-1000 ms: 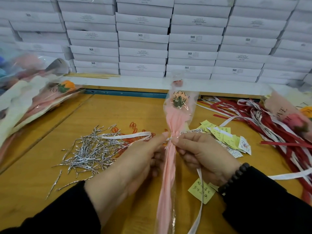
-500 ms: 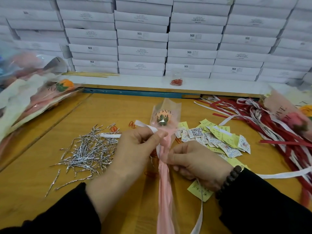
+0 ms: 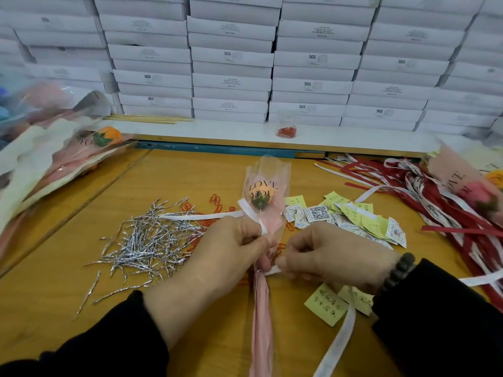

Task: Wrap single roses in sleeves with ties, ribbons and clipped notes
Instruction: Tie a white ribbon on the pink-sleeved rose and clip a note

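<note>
My left hand: grips pink "LOVE YOU" rose sleeve
My right hand: pinches white ribbon

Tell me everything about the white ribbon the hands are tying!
The white ribbon is thin, flat and papery-looking. It loops around the neck of the sleeved rose. The left hand grips it against the sleeve; the right hand pinches it. One tail lies over the silver twist ties; another trails toward the camera.
</note>
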Available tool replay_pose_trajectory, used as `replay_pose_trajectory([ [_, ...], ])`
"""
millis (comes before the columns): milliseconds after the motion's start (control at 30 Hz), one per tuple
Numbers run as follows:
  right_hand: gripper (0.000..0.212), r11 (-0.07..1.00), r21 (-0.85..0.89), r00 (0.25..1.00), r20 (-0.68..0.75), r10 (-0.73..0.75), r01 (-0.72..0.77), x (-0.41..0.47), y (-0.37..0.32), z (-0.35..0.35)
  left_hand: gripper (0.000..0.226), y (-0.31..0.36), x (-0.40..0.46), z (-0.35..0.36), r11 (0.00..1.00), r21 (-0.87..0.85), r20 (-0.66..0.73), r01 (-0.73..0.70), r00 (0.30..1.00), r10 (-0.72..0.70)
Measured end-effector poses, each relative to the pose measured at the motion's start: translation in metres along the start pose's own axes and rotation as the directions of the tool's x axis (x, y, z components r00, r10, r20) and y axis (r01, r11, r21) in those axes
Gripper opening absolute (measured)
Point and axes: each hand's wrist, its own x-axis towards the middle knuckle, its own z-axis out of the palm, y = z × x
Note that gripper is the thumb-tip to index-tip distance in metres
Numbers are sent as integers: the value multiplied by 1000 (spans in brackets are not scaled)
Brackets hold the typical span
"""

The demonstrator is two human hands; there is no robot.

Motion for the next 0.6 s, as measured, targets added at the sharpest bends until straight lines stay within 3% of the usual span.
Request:
replay_pose_trajectory([
  [67,34,997,76,999,-39,25,-22,0,2,-1,34,1,-1,-1,1000,26,14,-3,1000,3],
  [133,32,966,257,997,-58,44,-27,1,3,0,34,1,-1,-1,1000,25,29,1,1000,-2],
  [233,27,813,582,999,-44,7,20,3,3,1,31,0,0,-1,1000,-14,41,17,999,-17],
  [300,24,709,703,998,-60,-15,53,3,2,2,32,0,0,-1,1000,-6,41,13,999,-13],
  [433,39,541,838,992,-113,57,64,7,4,3,39,3,0,-1,1000,31,40,-1,999,0],
  [600,28,496,860,985,-165,46,120,10,9,2,33,5,-1,-2,996,90,67,-14,998,8],
])
